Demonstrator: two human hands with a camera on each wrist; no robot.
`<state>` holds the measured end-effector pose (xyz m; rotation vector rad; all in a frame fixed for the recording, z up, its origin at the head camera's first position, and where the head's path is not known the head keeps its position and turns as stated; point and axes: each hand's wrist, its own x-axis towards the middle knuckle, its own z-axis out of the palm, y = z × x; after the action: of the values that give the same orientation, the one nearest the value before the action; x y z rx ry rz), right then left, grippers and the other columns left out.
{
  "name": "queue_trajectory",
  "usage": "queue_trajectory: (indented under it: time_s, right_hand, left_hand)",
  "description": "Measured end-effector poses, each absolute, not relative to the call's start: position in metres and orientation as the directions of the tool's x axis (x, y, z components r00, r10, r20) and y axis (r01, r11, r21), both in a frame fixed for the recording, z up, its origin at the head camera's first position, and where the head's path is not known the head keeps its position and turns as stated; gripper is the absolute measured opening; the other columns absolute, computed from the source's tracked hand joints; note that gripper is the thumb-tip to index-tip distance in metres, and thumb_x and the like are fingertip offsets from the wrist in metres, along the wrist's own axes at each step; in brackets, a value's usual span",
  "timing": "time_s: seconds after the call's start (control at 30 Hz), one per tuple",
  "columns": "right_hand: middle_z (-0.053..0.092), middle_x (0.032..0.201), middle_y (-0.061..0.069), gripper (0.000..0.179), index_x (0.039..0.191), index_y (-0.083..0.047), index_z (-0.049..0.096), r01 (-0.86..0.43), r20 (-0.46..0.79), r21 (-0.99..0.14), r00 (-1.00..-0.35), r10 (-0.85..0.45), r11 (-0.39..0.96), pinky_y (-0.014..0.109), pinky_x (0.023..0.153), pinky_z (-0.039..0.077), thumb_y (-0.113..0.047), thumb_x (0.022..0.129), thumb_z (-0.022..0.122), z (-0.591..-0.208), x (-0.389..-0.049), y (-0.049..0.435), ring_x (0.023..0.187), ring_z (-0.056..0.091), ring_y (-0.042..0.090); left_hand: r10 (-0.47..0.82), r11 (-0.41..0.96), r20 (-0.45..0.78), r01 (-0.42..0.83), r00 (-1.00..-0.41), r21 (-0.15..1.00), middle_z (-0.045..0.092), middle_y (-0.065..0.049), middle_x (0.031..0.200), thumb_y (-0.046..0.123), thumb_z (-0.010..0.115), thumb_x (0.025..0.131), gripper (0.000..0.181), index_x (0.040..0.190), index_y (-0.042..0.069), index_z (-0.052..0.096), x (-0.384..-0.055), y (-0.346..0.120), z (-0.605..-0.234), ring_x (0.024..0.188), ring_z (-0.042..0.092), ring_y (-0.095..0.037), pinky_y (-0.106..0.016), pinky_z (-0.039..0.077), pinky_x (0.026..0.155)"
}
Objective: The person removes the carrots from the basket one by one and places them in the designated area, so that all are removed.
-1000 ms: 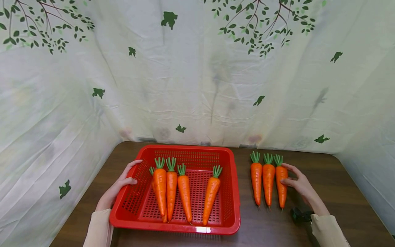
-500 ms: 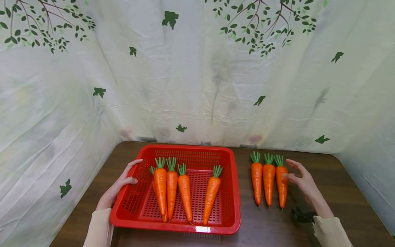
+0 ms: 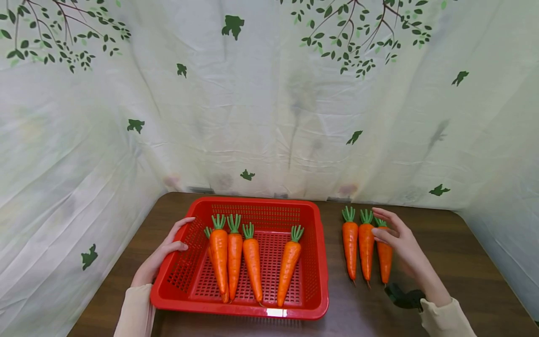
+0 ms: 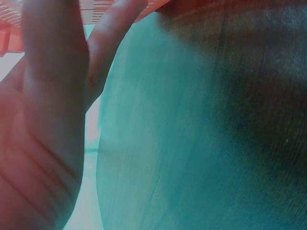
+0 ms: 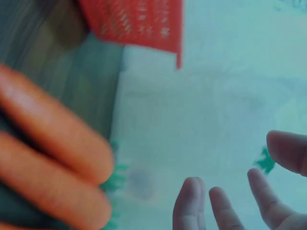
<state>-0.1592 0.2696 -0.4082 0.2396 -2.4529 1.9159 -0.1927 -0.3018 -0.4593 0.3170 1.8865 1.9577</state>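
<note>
Two bare hands work over the table: the right hand (image 3: pixel 402 241) is held with its fingers loosely bent and its thumb apart from them, nothing between them, above the upper part of the right-hand loose carrot (image 3: pixel 385 263), partly covering it; whether it touches the carrot cannot be told. Its fingertips reach toward the green top of the middle loose carrot (image 3: pixel 365 250), and just beyond lies the left-hand loose carrot (image 3: pixel 350 248). All three lie side by side on the dark wood-grain table (image 3: pixel 455 257), green tops away from the person. The left hand (image 3: pixel 162 255) grips the left rim of the red plastic basket (image 3: pixel 227 310), thumb over the edge. Inside the basket, whose walls and floor are perforated, five carrots show: a front-left carrot (image 3: pixel 219 262) overlaps a mostly hidden carrot (image 3: pixel 207 232), a third carrot (image 3: pixel 234 267) lies close beside them, a fourth carrot (image 3: pixel 252 269) is near that, and a fifth carrot (image 3: pixel 289 269) slants apart toward the right wall. A black device (image 3: pixel 403 297) sits at the right wrist, by a cream sleeve (image 3: pixel 448 318). Behind the table hangs a pale cloth (image 3: pixel 252 117) printed with leafy branches and dark green leaf shapes.
</note>
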Motion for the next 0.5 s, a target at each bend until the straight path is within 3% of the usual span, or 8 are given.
queue_trajectory:
  time_s: [0.2, 0.5]
  right_hand:
    - [0.033, 0.142, 0.016, 0.050, 0.143, -0.006, 0.037, -0.122, 0.090, -0.971, -0.983, -0.157, 0.205, 0.025, 0.083, 0.050, -0.019, 0.098, 0.053, -0.393, -0.153, 0.248, 0.103, 0.057, 0.008]
    - [0.031, 0.141, 0.020, 0.051, 0.144, -0.002, 0.031, -0.111, 0.081, -0.989, -0.958, -0.276, 0.095, 0.031, 0.085, 0.051, -0.012, 0.098, 0.052, -0.379, -0.147, 0.218, 0.105, 0.061, 0.017]
  left_hand:
    - [0.433, -0.004, -0.112, -0.126, -0.894, 0.992, 0.020, -0.018, 0.144, 0.005, 0.041, 0.092, 0.066, 0.149, 0.028, 0.016, -0.193, -0.302, -0.460, 0.115, 0.048, -0.033, -0.050, 0.048, 0.086]
    - [0.418, 0.001, -0.123, -0.135, -0.900, 0.991, 0.020, -0.017, 0.143, 0.005, 0.042, 0.091, 0.067, 0.149, 0.028, 0.016, -0.194, -0.302, -0.461, 0.115, 0.048, -0.033, -0.051, 0.048, 0.085]
